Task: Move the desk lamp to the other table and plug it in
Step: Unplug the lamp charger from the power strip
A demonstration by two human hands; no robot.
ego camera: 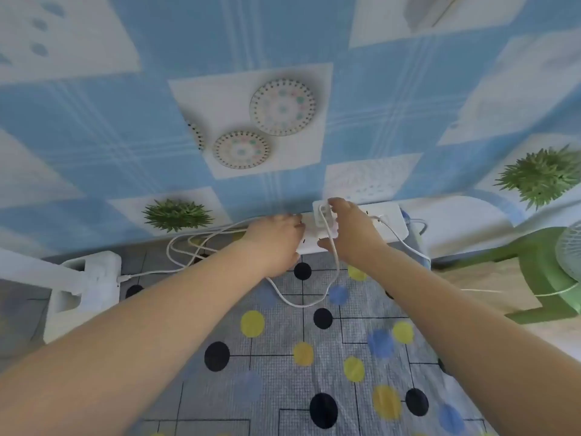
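The table (283, 372) is wearing a grey cloth with yellow, blue and black dots, and it is sitting against a wall with blue and white paper. A green stool (540, 278) is standing to the right with a small fan on it. The white desk lamp (85, 291) is already standing on the table at the left, so the moving part looks done. Its white cord (195, 247) is looping across the cloth toward the back. A white power strip (390, 225) is lying along the back edge by the wall. The left hand (276, 240) is gripping the strip's near end, keeping it from sliding. The right hand (349, 228) is pinching the white plug (323, 214) and pressing it onto the strip. I cannot tell if the plug is all the way in. Pushing it home looks like the last bit left.
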